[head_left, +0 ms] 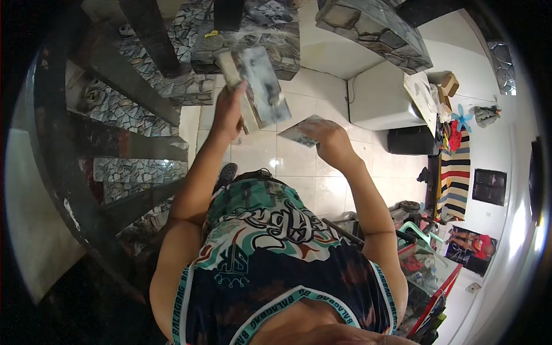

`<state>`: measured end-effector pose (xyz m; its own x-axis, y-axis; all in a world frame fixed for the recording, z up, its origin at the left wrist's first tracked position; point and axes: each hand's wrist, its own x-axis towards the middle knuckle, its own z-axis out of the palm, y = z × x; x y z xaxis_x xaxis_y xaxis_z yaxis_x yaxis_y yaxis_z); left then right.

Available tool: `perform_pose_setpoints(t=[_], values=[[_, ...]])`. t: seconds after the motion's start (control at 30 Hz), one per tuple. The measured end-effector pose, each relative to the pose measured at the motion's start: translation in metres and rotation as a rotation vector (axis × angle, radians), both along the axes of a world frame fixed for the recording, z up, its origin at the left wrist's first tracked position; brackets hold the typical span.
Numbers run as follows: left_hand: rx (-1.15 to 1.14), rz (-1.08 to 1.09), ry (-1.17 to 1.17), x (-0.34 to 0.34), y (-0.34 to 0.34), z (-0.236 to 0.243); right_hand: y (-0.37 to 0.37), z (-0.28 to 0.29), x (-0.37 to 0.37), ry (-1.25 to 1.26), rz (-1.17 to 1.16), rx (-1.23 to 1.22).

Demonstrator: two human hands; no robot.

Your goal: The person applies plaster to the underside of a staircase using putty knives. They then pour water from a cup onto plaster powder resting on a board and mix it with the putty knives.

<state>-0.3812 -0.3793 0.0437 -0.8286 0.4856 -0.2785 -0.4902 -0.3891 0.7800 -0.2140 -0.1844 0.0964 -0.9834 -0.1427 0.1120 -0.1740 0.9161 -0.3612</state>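
My left hand (231,111) is closed around the pale, wood-like strip along one long edge of a broad flat plate (265,86). White and grey smears cover the plate's face, which is tilted up in front of me. My right hand (332,142) grips a smaller thin grey plate (300,131), its pointed corner turned toward the left. The fingers hide much of that smaller plate, so its exact kind does not show. A gap separates the two plates. Beyond the larger one is a stone-patterned step (253,37).
A small yellow object (211,34) lies on the stone-patterned surface. Dark stair beams (123,86) with stone-patterned treads rise at left. To the right stand a white appliance-like box (382,95) and a black box (411,141). Pale tiles (299,167) cover the floor.
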Motion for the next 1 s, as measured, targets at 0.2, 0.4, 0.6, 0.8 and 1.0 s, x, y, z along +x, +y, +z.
perform_pose_setpoints(t=[0.2, 0.4, 0.6, 0.8, 1.0], values=[[0.047, 0.178, -0.062, -0.018, -0.010, 0.000, 0.041, -0.043, 0.022, -0.167, -0.413, -0.577], [-0.022, 0.255, -0.182, 0.013, -0.039, -0.051, 0.064, -0.046, 0.027, -0.050, -0.670, -1.214], [-0.164, 0.283, -0.276, 0.054, -0.064, -0.060, 0.098, -0.040, 0.004, -0.156, -0.856, -1.534], [-0.098, 0.364, -0.307, 0.068, -0.071, -0.052, 0.128, -0.042, -0.058, 0.030, -0.791, -1.735], [-0.147, 0.373, -0.228, 0.063, -0.091, -0.039, 0.145, -0.025, -0.113, 0.099, -0.703, -1.694]])
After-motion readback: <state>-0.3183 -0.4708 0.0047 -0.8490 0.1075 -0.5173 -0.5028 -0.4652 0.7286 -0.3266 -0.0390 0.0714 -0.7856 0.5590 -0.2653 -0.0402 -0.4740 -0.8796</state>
